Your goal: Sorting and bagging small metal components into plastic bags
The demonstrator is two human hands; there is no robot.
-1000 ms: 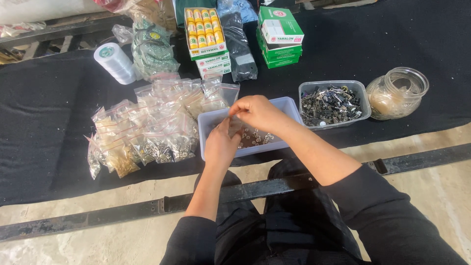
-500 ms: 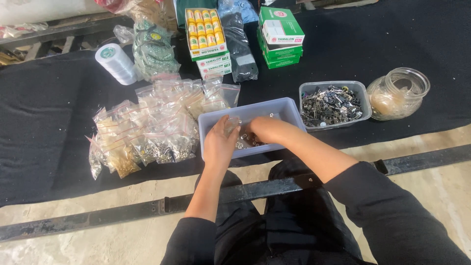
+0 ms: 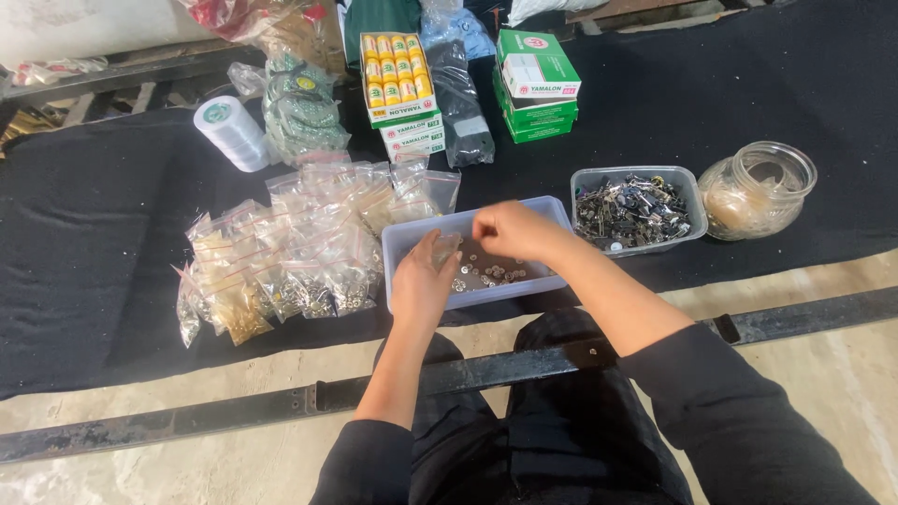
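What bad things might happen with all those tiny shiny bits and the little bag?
The left hand holds a small clear bag over the pale tray while the right hand works at its mouth; a loose grip might scatter the small metal pieces. The tray sits near the black cloth edge, so a nudge may tip it off.

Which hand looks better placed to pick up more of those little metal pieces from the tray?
Probably the right hand: it hovers over the small metal pieces in the pale tray, apparently free. The left hand holds a small clear bag at the tray's edge.
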